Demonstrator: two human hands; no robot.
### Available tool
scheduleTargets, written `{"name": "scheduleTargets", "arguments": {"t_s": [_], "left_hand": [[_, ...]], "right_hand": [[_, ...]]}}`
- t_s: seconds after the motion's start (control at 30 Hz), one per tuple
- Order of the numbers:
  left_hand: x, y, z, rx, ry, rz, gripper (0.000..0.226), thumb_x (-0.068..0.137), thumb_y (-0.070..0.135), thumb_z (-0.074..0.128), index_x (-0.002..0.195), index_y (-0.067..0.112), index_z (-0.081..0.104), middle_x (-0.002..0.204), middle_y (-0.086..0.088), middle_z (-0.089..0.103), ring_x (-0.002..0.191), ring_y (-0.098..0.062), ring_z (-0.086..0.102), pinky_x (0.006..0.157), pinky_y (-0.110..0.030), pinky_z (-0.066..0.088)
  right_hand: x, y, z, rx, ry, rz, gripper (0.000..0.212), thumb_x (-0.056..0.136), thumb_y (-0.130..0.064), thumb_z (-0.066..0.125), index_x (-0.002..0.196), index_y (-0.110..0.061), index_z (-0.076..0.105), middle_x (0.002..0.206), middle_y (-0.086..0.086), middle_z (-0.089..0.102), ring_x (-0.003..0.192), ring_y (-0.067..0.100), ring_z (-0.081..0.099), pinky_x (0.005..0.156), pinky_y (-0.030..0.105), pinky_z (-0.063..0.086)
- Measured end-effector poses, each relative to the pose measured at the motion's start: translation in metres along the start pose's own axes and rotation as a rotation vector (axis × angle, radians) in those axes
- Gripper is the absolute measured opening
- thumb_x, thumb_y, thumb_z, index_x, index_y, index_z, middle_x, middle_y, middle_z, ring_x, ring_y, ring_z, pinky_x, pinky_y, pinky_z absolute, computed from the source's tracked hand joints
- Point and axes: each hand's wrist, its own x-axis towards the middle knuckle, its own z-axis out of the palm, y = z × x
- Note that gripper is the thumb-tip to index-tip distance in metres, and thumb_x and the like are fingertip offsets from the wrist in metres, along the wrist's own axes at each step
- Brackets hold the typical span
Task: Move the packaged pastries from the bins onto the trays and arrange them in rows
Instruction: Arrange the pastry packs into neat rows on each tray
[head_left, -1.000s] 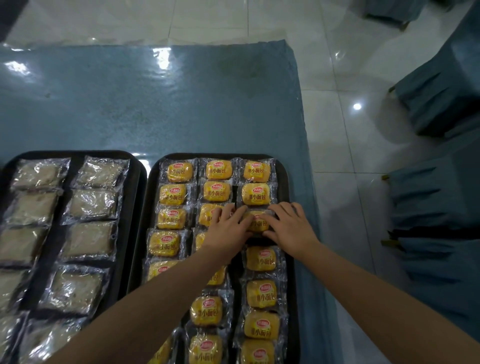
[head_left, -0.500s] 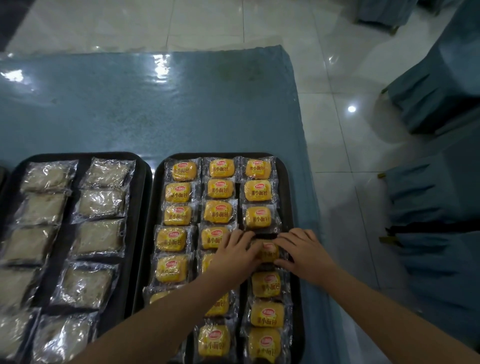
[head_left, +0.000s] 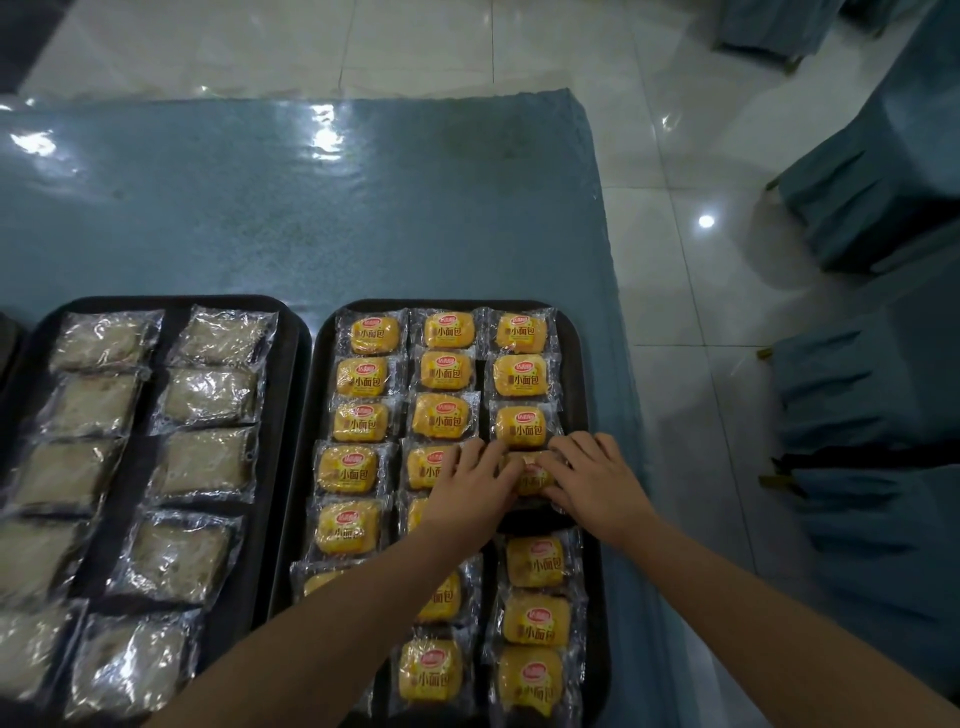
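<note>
Yellow packaged pastries lie in three columns on the right black tray (head_left: 592, 415). My left hand (head_left: 472, 488) and my right hand (head_left: 597, 483) meet over one yellow pastry (head_left: 530, 475) in the right column, fourth from the far end. Fingers of the left hand lie flat across the middle-column packet, and its thumb touches the pastry's left side. With thumb and fingers, the right hand pinches the pastry's right side. The left black tray (head_left: 291, 332) holds pale pastries (head_left: 208, 395) in clear wrappers, in two columns.
Both trays sit on a table with a glossy blue cover (head_left: 311, 197); its right edge runs just past the right tray. Blue-covered chairs (head_left: 883, 171) stand on the white tiled floor to the right. No bins are in view.
Both hands moved from the third pastry of the right column to the fourth one, nearer me. The camera tilted slightly, so the trays sit higher in view.
</note>
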Motion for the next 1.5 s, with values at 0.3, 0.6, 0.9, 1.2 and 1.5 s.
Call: {"name": "scheduleTargets", "arguments": {"t_s": [0.3,0.6,0.9,1.2,1.5], "left_hand": [[-0.005,0.000,0.003,0.019,-0.017,-0.029,0.040,0.097,0.044,0.054,0.133,0.026,0.048,0.135,0.000,0.050,0.125,-0.033,0.041,0.105,-0.049,0.031],[-0.039,0.013,-0.007,-0.072,-0.018,0.133,0.043,0.099,0.053,0.042,0.132,0.026,0.050,0.138,0.002,0.049,0.127,-0.027,0.041,0.110,-0.048,0.033],[-0.068,0.026,0.001,-0.012,-0.176,0.176,0.064,0.093,0.062,0.048,0.146,0.030,0.030,0.143,-0.004,0.042,0.133,-0.030,0.034,0.117,-0.053,0.021],[-0.061,0.026,0.000,0.012,-0.115,0.036,0.049,0.097,0.048,0.053,0.138,0.029,0.033,0.147,-0.006,0.033,0.134,-0.033,0.028,0.114,-0.050,0.020],[-0.068,0.023,0.003,0.007,-0.140,-0.014,0.054,0.100,0.054,0.043,0.147,0.029,0.035,0.155,-0.002,0.029,0.142,-0.032,0.020,0.117,-0.052,0.016]], "right_hand": [[-0.012,-0.005,0.009,0.029,-0.030,0.049,0.041,0.098,-0.042,0.045,0.127,-0.016,0.060,0.126,0.005,0.058,0.112,0.026,0.056,0.088,0.041,0.045],[-0.053,-0.020,-0.008,0.146,0.019,-0.082,0.042,0.099,-0.054,0.049,0.121,-0.021,0.065,0.116,-0.004,0.065,0.104,0.019,0.057,0.087,0.034,0.044],[-0.082,-0.037,-0.011,0.134,-0.163,-0.056,0.053,0.085,-0.059,0.056,0.127,-0.027,0.055,0.121,-0.007,0.060,0.110,0.016,0.054,0.094,0.034,0.043],[-0.066,-0.040,-0.004,-0.003,-0.012,-0.028,0.047,0.084,-0.047,0.069,0.120,-0.018,0.062,0.120,0.004,0.061,0.112,0.026,0.054,0.098,0.043,0.037],[-0.069,-0.044,-0.003,-0.006,-0.049,0.020,0.049,0.082,-0.049,0.071,0.121,-0.019,0.063,0.129,0.007,0.058,0.117,0.029,0.055,0.097,0.043,0.036]]}}
